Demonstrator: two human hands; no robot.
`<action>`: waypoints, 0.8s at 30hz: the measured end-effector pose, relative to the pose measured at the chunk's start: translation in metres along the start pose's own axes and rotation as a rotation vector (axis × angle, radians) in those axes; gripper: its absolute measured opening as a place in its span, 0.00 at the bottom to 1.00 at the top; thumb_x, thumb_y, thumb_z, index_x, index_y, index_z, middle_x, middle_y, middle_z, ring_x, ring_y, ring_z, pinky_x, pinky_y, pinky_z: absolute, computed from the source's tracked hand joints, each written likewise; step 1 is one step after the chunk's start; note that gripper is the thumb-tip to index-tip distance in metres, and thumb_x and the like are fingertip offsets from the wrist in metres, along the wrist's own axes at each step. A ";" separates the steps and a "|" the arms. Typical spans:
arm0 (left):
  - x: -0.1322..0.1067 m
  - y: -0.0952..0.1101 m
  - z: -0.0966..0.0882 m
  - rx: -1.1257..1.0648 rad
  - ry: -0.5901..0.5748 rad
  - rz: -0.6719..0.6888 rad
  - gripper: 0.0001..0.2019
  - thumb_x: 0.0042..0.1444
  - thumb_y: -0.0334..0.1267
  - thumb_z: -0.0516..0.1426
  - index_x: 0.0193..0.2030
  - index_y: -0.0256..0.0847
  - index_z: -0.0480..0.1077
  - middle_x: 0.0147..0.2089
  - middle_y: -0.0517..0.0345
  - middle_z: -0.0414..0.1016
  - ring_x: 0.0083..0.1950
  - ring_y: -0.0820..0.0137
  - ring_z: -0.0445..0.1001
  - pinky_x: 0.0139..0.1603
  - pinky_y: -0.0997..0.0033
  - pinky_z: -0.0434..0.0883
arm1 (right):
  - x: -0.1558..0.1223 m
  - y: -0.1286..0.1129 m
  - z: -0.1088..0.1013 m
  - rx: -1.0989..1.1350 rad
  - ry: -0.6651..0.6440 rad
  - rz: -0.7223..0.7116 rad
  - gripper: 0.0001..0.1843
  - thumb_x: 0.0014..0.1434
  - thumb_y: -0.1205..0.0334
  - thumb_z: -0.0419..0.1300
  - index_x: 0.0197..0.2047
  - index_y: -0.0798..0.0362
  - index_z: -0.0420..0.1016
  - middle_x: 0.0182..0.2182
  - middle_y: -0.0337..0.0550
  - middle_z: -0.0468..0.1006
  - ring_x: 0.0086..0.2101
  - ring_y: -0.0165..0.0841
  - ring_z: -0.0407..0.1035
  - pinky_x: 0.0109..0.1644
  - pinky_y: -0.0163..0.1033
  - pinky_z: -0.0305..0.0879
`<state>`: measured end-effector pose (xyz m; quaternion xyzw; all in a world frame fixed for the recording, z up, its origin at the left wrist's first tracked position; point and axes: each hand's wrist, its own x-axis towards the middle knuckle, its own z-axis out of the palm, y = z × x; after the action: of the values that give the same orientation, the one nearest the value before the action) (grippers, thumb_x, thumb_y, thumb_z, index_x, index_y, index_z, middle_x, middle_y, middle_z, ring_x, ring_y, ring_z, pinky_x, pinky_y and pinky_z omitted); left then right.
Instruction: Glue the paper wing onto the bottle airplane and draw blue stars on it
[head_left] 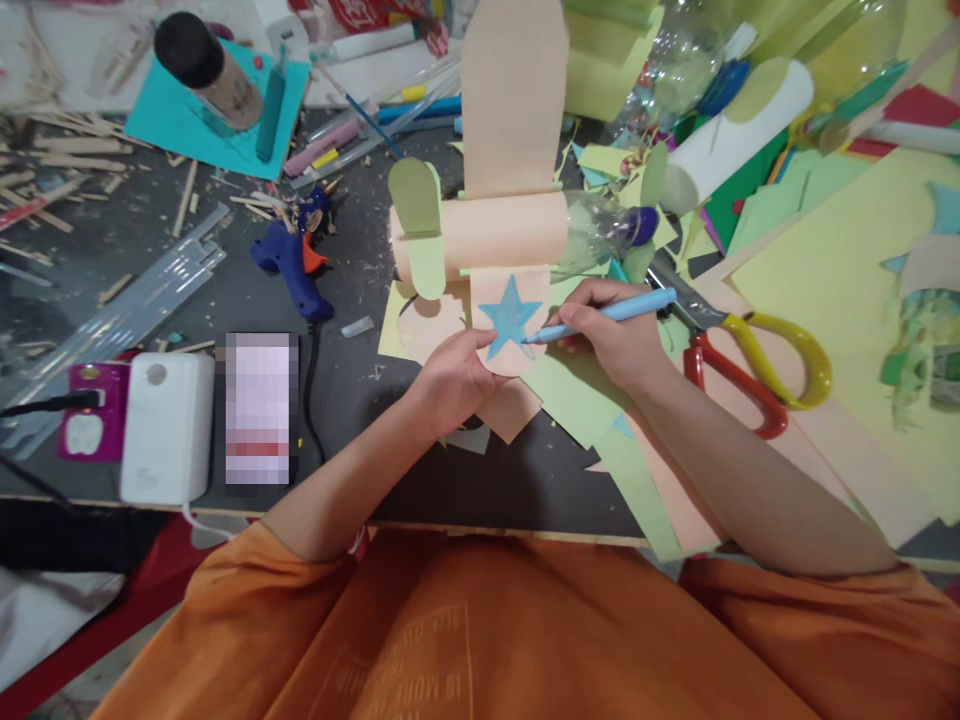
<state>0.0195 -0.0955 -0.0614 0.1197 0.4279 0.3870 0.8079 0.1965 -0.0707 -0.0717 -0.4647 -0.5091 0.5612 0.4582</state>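
1. Okay, head view: my right hand [619, 340] grips a blue marker [641, 304], tip at the blue star [511, 312].
2. Hands apart; left hand [457, 382] pinches the star's peach flap [535, 284], near side of the paper-wrapped bottle [502, 230].
3. Scissors [736, 330] right of my right hand.

Head-worn view, facing forward and down, near table [356, 270]

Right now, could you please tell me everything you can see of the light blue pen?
The light blue pen is slim, with a smooth barrel that looks like plastic. The right hand grips its front part, and it slants, rear end up and to the right in the picture. Its tip is at the lower right of the blue star; whether it touches the paper, I cannot tell.
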 end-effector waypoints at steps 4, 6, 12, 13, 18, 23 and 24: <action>0.000 0.000 0.000 0.003 0.023 -0.014 0.12 0.62 0.32 0.53 0.39 0.35 0.78 0.42 0.47 0.86 0.64 0.56 0.78 0.67 0.58 0.73 | -0.001 -0.003 0.000 -0.015 -0.029 0.016 0.10 0.49 0.65 0.62 0.18 0.51 0.72 0.14 0.34 0.71 0.16 0.24 0.62 0.20 0.32 0.61; 0.000 0.000 0.000 0.011 0.021 -0.017 0.11 0.62 0.33 0.54 0.40 0.34 0.78 0.43 0.47 0.86 0.65 0.55 0.78 0.68 0.56 0.72 | -0.001 -0.003 0.000 -0.001 -0.026 0.044 0.09 0.48 0.65 0.63 0.18 0.51 0.72 0.15 0.34 0.72 0.16 0.24 0.62 0.19 0.32 0.61; 0.000 0.000 -0.003 0.018 0.009 0.003 0.11 0.61 0.34 0.55 0.42 0.33 0.78 0.45 0.43 0.86 0.67 0.52 0.76 0.69 0.54 0.71 | 0.001 0.002 -0.002 0.092 0.114 0.097 0.11 0.49 0.61 0.66 0.20 0.48 0.70 0.17 0.32 0.74 0.17 0.24 0.65 0.20 0.32 0.63; 0.000 -0.001 -0.003 0.019 0.006 0.005 0.11 0.61 0.34 0.55 0.43 0.33 0.78 0.45 0.43 0.86 0.67 0.52 0.76 0.69 0.54 0.71 | 0.001 0.003 -0.002 0.090 0.126 0.095 0.12 0.50 0.60 0.67 0.20 0.48 0.70 0.18 0.32 0.74 0.18 0.24 0.66 0.21 0.32 0.64; 0.002 0.000 -0.003 0.000 0.005 0.007 0.14 0.61 0.33 0.55 0.49 0.34 0.78 0.46 0.46 0.86 0.66 0.53 0.77 0.67 0.55 0.73 | 0.001 0.004 -0.001 0.067 0.105 0.071 0.14 0.51 0.56 0.70 0.22 0.48 0.71 0.19 0.32 0.75 0.19 0.25 0.66 0.22 0.33 0.67; 0.001 0.001 0.001 0.005 0.022 0.003 0.15 0.61 0.32 0.55 0.50 0.34 0.79 0.45 0.48 0.86 0.65 0.54 0.78 0.65 0.57 0.74 | 0.001 0.003 -0.001 0.051 0.102 0.047 0.11 0.50 0.60 0.69 0.21 0.48 0.72 0.19 0.32 0.76 0.18 0.24 0.66 0.22 0.32 0.65; 0.001 0.001 0.002 0.004 0.020 0.003 0.14 0.61 0.32 0.55 0.49 0.34 0.79 0.45 0.47 0.86 0.65 0.54 0.78 0.65 0.57 0.74 | 0.001 0.003 -0.001 0.045 0.101 0.046 0.11 0.50 0.60 0.68 0.21 0.49 0.72 0.19 0.32 0.76 0.18 0.23 0.66 0.22 0.32 0.65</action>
<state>0.0204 -0.0938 -0.0601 0.1183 0.4367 0.3885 0.8027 0.1973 -0.0699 -0.0748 -0.4936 -0.4618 0.5585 0.4808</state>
